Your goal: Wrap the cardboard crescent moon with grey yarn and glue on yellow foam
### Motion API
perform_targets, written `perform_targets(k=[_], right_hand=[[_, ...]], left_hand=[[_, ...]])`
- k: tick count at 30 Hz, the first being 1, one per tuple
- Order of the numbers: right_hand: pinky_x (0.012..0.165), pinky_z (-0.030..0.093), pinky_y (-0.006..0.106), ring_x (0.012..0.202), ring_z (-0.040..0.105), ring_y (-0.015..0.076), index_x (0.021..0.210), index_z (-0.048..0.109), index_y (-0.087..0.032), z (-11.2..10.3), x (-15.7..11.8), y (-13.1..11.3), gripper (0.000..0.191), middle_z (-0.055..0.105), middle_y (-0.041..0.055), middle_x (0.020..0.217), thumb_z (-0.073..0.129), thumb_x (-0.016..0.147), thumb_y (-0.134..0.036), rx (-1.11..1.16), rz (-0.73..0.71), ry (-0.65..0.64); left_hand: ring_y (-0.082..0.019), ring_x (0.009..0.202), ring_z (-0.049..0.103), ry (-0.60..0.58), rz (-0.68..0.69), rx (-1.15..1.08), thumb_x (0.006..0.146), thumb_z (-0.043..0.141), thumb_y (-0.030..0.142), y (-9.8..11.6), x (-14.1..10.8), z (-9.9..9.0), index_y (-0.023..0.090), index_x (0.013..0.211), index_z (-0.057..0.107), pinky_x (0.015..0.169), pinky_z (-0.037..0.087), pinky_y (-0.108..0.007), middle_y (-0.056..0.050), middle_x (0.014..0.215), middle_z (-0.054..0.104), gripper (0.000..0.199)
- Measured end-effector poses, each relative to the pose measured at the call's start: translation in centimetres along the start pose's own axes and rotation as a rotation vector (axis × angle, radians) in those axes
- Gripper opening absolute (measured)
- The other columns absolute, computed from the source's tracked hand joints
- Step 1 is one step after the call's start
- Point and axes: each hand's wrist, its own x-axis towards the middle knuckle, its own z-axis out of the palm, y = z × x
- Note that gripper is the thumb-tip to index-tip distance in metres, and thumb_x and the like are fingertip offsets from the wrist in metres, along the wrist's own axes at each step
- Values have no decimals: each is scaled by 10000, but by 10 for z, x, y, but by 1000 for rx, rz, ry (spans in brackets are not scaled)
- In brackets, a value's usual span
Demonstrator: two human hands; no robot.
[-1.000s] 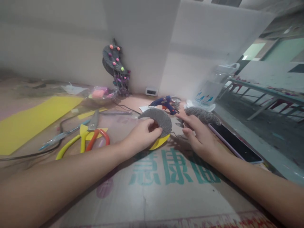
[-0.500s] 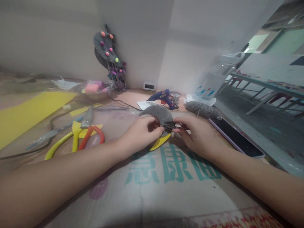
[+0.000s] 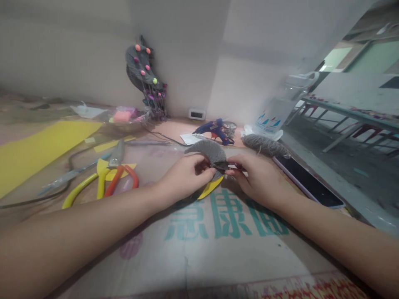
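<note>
A crescent shape wrapped in grey yarn [image 3: 210, 150] is held up just above the table, with a bare yellow tip [image 3: 209, 188] at its lower end. My left hand [image 3: 190, 172] is closed on the inner curve of the crescent, thumb in front and fingers partly hidden behind. At the crescent's right edge, my right hand [image 3: 249, 172] pinches a darker grey clump of yarn [image 3: 221, 165] between thumb and fingers. Exactly how the yarn runs through the right fingertips is too small to make out.
Scissors [image 3: 115, 170] with yellow and orange handles lie at left, near yellow sheet material [image 3: 46, 149]. Behind the hands are a blue glue gun [image 3: 215, 128] and a small digital display [image 3: 197, 113]. A yarn skein [image 3: 264, 145], phone [image 3: 308, 180] and bottle [image 3: 274, 108] stand right. A decorated grey crescent [image 3: 140, 68] leans on the wall.
The view has shifted slightly, moving the background a little right and down. Both hands keep their hold at the crescent; the right fingertips are a touch nearer to it.
</note>
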Motion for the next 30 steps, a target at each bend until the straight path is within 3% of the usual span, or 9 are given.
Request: perform_targets(k=[10,30], right_hand=[[687,484,302,791,661,200,968,685,-167,1,-1,2,163,729,69,874,543,908,-220,0,-28,40],[744,487,334,860,668,224,989,684,-190,1,0,4,170,743,69,943,552,902,-251,70,-11,22]], left_hand=[[-160,697,592,10,-1,9,823,568,357,-2,0,2,181,752,621,633,438,-268,-14,770,638,197],[-142,635,560,4,-35,-66,824,581,325,0,-1,1,191,742,608,626,435,-261,5,730,620,159]])
